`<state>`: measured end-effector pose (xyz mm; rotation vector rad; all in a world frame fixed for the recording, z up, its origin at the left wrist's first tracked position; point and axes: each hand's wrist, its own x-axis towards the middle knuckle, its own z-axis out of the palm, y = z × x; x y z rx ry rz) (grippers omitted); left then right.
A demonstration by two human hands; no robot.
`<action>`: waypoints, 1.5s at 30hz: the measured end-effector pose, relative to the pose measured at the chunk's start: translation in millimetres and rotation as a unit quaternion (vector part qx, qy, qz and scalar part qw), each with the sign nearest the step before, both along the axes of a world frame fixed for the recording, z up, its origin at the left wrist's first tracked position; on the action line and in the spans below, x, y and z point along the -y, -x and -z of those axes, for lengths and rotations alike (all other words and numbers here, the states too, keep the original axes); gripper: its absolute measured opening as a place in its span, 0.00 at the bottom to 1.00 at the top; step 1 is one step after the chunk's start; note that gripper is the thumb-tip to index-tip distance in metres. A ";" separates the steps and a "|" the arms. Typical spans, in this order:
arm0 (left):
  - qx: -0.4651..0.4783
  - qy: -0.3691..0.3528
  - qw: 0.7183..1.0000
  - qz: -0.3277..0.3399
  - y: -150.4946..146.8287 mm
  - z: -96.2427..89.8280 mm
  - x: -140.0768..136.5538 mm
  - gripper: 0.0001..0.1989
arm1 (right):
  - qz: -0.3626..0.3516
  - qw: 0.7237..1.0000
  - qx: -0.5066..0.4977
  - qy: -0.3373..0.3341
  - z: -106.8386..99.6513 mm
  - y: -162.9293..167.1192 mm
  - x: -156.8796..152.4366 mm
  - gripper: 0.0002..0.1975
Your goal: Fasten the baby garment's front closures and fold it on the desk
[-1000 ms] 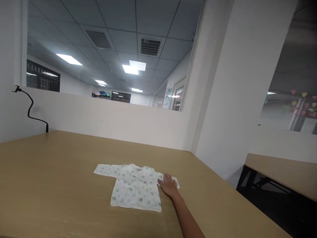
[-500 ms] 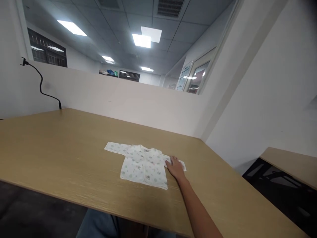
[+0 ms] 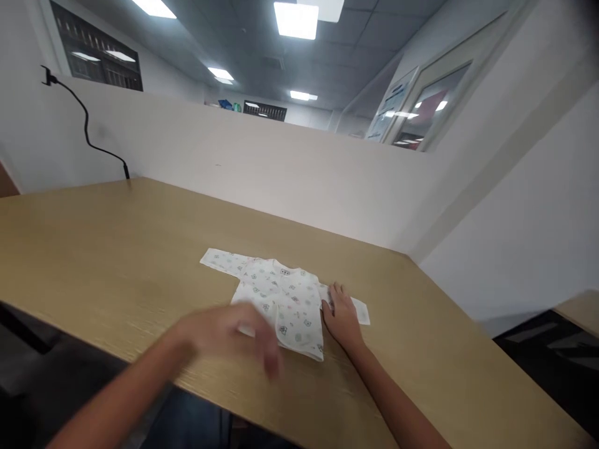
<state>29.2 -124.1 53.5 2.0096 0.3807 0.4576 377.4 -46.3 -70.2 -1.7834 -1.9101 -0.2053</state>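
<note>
White far wall (image 3: 281, 171) is rising behind the wood-toned table (image 3: 116, 249), with ceiling lights (image 3: 296, 20) glowing through the opening above it. Near the middle of the table, a small printed shirt (image 3: 297, 305) is lying flat, collar facing far, sleeves reaching left and right. Going by its look, I'm judging it light, soft and limp, more apt to crease than to slip or break; the left sleeve (image 3: 224, 260), the shoulders and the hem corners are seeming the best places for taking hold.

My right hand (image 3: 342, 319) is resting palm down on the right sleeve, fingers slightly apart, pressing rather than gripping. My left hand (image 3: 234, 333) is hovering at the shirt's near left, too blurred for telling whether its fingers are apart or together, or whether it is touching cloth; it is blocking the near left hem from view. At far left a black bendy stand (image 3: 87, 125) is curving upward, well apart from the shirt. Another tabletop (image 3: 583, 312) is showing at right.
</note>
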 end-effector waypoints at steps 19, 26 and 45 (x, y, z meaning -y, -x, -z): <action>-0.178 -0.319 0.822 -0.437 36.2 79.3 -157.5 0.18 | -0.111 0.986 -0.120 0.014 5.0 -26.1 33.3 0.31; -0.173 -0.316 0.835 -0.415 28.7 82.1 -156.4 0.18 | -0.040 0.989 -0.126 0.066 -5.6 -60.9 6.4 0.31; -0.114 -0.266 0.856 -0.429 33.0 91.4 -172.9 0.16 | -0.058 0.994 -0.027 0.083 4.1 -61.7 0.2 0.29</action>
